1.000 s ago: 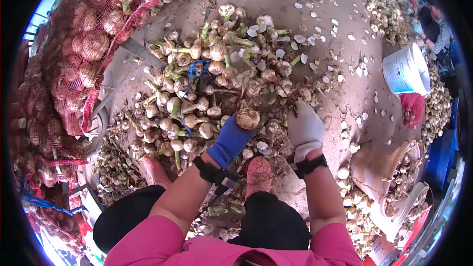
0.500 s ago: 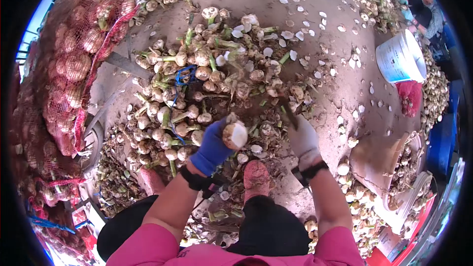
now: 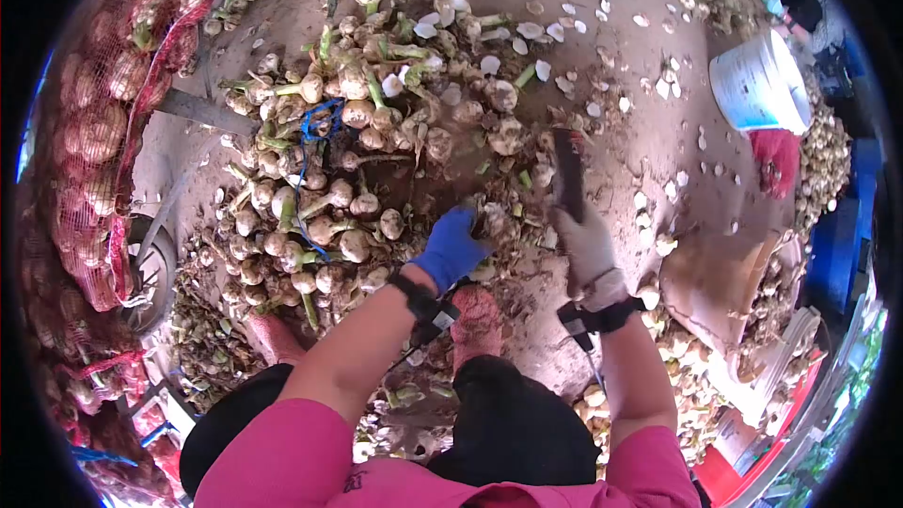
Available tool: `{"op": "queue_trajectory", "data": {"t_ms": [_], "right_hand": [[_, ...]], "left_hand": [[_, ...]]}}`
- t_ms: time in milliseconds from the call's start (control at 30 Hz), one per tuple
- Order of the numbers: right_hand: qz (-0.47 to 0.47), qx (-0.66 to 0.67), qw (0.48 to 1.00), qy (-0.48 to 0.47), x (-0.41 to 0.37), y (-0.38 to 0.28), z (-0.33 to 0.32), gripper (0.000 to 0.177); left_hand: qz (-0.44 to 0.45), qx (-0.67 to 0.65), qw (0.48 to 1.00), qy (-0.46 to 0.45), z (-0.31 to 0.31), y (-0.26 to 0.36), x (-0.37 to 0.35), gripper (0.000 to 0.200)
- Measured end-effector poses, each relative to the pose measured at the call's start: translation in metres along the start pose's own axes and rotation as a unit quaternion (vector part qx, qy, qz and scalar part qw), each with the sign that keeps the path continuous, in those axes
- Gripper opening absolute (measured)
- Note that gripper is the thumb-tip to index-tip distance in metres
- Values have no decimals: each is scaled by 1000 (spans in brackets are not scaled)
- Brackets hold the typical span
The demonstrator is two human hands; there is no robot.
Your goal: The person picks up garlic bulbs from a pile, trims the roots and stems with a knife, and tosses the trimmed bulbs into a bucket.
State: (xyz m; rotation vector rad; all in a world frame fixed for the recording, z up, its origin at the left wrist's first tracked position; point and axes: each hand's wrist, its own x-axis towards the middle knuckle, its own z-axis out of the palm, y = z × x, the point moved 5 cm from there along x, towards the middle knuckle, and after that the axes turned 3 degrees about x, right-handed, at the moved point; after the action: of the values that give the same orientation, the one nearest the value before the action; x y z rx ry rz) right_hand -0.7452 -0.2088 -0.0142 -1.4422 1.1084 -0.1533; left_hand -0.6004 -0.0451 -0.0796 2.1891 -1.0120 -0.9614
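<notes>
My left hand (image 3: pixel 453 246), in a blue glove, is low over the debris at the near edge of the pile. Its fingers look apart beside a dirty, rooty clump (image 3: pixel 499 222); I see no bulb in it. My right hand (image 3: pixel 585 249), in a pale glove, grips a knife (image 3: pixel 569 169) whose broad dark blade points away from me. Ahead and to the left lies a heap of garlic bulbs (image 3: pixel 356 85) with cut green stalks and soil. A blue cord (image 3: pixel 322 120) runs across the heap.
Filled red mesh sacks (image 3: pixel 105 132) stand at left beside a wheel (image 3: pixel 150 273). A white bucket (image 3: pixel 760 85) is at far right, above a tan sack (image 3: pixel 715 282). Trimmed bulbs (image 3: pixel 673 386) lie near my right arm. Pale slices (image 3: pixel 555 31) litter the ground.
The pale-cut garlic bulb has left my left hand's visible grasp. That hand has moved right and lower to the debris. The knife's blade now shows broadside, and the view has shifted.
</notes>
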Motion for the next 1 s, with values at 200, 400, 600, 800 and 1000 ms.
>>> {"op": "queue_trajectory", "data": {"t_ms": [200,400,600,800,1000], "right_hand": [[-143,-26,988,-56,-56,-54,71,28],[-305,-370,875,71,-46,-97,45,16],[-470,-412,777,-71,-103,-126,98,17],[-86,-183,975,87,5,-47,10,14],[74,91,978,-172,-39,33,90,40]], "left_hand": [[30,-301,952,36,-47,46,-59,51],[-45,-295,943,146,-78,54,-58,22],[32,-784,620,6,-28,4,-56,34],[17,-356,928,108,-84,59,-76,61],[84,-508,851,104,-66,80,-70,57]]}}
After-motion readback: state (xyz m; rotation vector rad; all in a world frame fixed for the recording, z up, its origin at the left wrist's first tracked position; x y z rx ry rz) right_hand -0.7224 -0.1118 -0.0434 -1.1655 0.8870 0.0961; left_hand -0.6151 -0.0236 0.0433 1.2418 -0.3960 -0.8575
